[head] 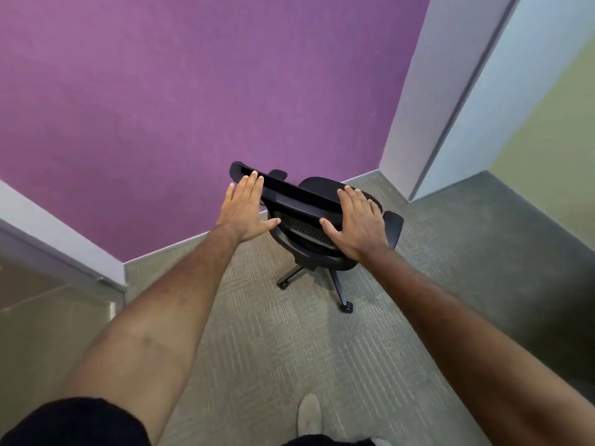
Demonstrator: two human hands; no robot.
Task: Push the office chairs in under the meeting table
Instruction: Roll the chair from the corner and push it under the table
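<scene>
A black office chair (pixel 302 201) on castors stands on the carpet close to the purple wall, its backrest towards me. My left hand (pixel 246 209) lies on the left end of the backrest's top edge, fingers spread and flat. My right hand (pixel 357 220) rests on the right end of the same edge, fingers over the top, thumb towards me. The seat and one armrest (pixel 394 226) show beyond the backrest. No meeting table is in view.
A purple wall (pixel 193 91) stands just behind the chair. A white pillar (pixel 425 107) rises at the right, a grey ledge with a glass panel (pixel 48 317) is at the left. Grey carpet (pixel 273 349) stretches towards me; my shoe (pixel 309 416) shows at the bottom.
</scene>
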